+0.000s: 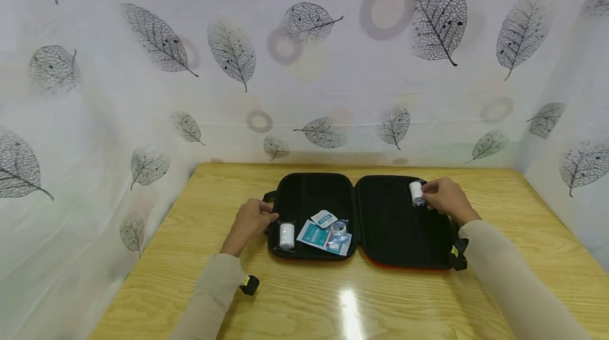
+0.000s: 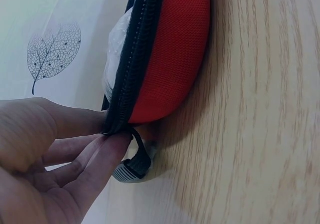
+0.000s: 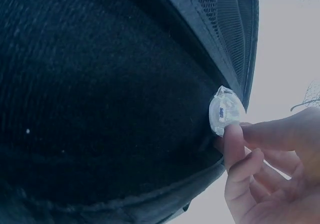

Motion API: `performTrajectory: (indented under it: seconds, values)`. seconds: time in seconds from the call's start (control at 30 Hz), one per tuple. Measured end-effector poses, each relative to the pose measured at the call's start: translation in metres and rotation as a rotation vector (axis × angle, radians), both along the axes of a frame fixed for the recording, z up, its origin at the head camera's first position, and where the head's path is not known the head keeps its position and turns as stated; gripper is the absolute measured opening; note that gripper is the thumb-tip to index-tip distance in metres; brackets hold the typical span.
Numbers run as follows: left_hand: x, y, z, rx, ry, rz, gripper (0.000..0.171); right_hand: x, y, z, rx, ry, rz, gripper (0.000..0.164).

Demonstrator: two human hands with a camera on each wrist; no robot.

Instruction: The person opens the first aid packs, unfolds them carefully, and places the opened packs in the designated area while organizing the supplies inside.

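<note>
An unfolded black-lined first-aid case (image 1: 309,192) lies on the table, its outside red in the left wrist view. My left hand (image 1: 251,221) pinches the zippered rim (image 2: 131,59) at its left edge, thumb on the inner side. Over the far right corner of the right half (image 1: 390,229), my right hand (image 1: 447,200) holds a white bandage roll (image 1: 415,192) in clear wrap by its end (image 3: 227,112). Another wrapped white roll (image 1: 287,236) sits in the left half's near left corner. Beside it are a teal-and-white packet (image 1: 311,234), a smaller white packet (image 1: 323,218) and a tape roll (image 1: 339,229).
The case stands on a light wooden table (image 1: 295,303). A carrying handle (image 1: 269,196) sticks out from its left side. Mesh (image 3: 232,29) lines part of the right half. A leaf-patterned curtain (image 1: 304,86) hangs behind the table and along both sides.
</note>
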State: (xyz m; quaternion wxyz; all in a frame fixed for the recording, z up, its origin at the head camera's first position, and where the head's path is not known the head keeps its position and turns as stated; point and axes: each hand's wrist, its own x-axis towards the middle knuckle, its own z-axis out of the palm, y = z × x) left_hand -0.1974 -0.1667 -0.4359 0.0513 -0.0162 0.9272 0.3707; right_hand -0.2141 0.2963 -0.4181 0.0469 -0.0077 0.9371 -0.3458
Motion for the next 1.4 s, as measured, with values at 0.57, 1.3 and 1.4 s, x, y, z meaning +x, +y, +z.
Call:
performTrajectory:
  seconds: [0.57, 1.3, 1.4]
  values:
    - [0.0010, 0.0019, 0.0047, -0.017, 0.003, -0.002, 0.026, -0.0048, 0.0013, -0.0079, -0.090, -0.074, 0.008, 0.034]
    - [-0.0011, 0.0025, 0.0020, -0.039, 0.013, -0.007, 0.025, -0.0051, -0.0055, -0.0084, -0.083, -0.085, 0.031, 0.030]
    - [-0.0012, 0.0029, 0.0016, -0.040, 0.016, -0.007, 0.025, -0.0052, -0.0062, -0.0083, -0.077, -0.079, 0.035, 0.030]
